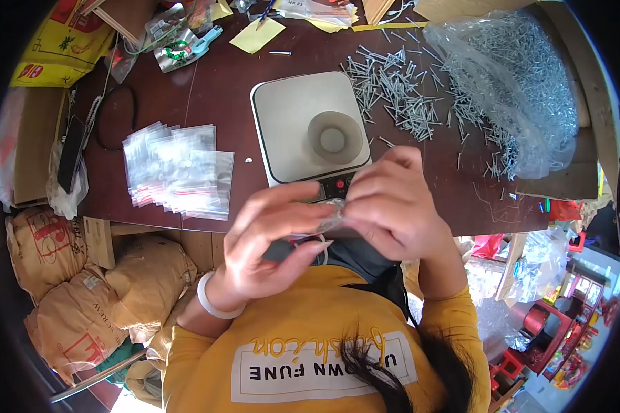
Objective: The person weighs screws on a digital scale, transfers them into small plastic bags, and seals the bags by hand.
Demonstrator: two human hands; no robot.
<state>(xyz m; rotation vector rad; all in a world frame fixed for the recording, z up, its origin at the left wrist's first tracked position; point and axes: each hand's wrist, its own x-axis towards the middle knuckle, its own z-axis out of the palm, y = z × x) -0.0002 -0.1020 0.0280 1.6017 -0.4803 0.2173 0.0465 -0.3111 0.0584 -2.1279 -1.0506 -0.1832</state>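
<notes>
A small clear plastic bag (334,215) is pinched in the fingertips of my right hand (396,203), just in front of the scale's near edge. Beside it, my left hand (269,237) has its fingers and thumb apart, with fingertips near or touching the bag. What the bag contains is too small to make out. Beyond my hands, a digital scale (282,117) carries a round grey cup (315,138). Loose screws or nails (399,93) lie in a pile right of the scale. On the left, flat zip bags (179,168) with red strips overlap in a stack.
At the right, a large clear plastic sack (523,82) spills more metal fasteners. Yellow notes (257,36) and light blue scissors (205,41) lie toward the back. Brown paper sacks (145,282) stand below the table at left. A phone-like black device (72,151) sits at the left edge.
</notes>
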